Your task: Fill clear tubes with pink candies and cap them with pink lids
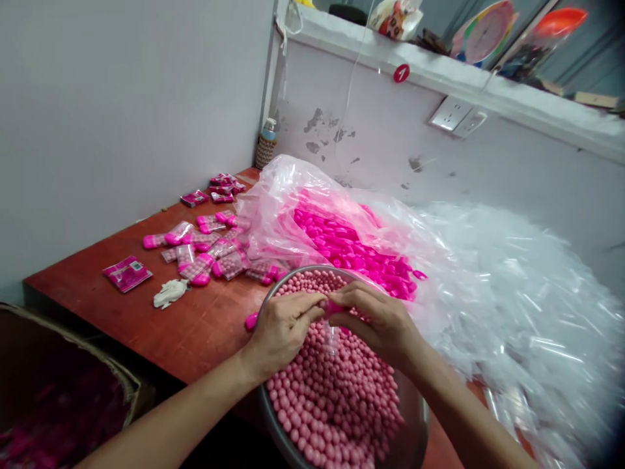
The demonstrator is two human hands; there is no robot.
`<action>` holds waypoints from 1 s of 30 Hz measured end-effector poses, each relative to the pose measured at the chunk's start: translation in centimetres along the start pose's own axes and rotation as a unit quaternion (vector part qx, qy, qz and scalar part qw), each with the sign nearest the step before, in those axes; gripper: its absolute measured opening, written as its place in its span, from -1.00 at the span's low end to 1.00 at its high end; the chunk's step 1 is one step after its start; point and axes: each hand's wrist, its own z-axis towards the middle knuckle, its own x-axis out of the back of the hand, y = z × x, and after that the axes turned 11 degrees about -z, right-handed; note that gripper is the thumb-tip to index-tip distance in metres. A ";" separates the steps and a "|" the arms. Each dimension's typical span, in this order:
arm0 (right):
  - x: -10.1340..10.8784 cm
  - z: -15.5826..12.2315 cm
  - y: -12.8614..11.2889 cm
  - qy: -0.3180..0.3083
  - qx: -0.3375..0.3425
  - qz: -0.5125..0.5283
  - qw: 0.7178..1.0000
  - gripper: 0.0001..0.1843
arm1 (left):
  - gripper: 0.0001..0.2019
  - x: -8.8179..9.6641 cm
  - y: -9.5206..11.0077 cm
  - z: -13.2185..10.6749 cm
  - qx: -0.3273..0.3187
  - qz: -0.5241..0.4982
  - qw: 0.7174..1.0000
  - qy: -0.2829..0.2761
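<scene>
Above a grey bowl [289, 449] heaped with small pink balls [312, 391], my two hands meet fingertip to fingertip. My right hand [383, 319] pinches a bright pink plastic cap [334, 307] between thumb and fingers. The closed fingers of my left hand [280, 329] press against the cap's left side, covering part of it. Just below the fingers shows a small clear plastic tube [331, 340]; whether it is joined to the cap I cannot tell. A pink cap piece [251, 321] lies on the table left of the bowl.
Behind the bowl, a clear bag [273, 195] holds many pink caps [336, 241]. Clear plastic tubes [532, 306] are piled at right. Ball-filled packs [195, 267], a pink packet [127, 273] and a crumpled white item [170, 293] lie on the red table [215, 326]. A carton [131, 391] stands lower left.
</scene>
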 end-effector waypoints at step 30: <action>-1.4 -0.8 -0.1 0.009 -0.329 0.571 0.752 -0.70 | -0.81 0.3 -0.1 0.5 0.049 -0.129 0.990 0.023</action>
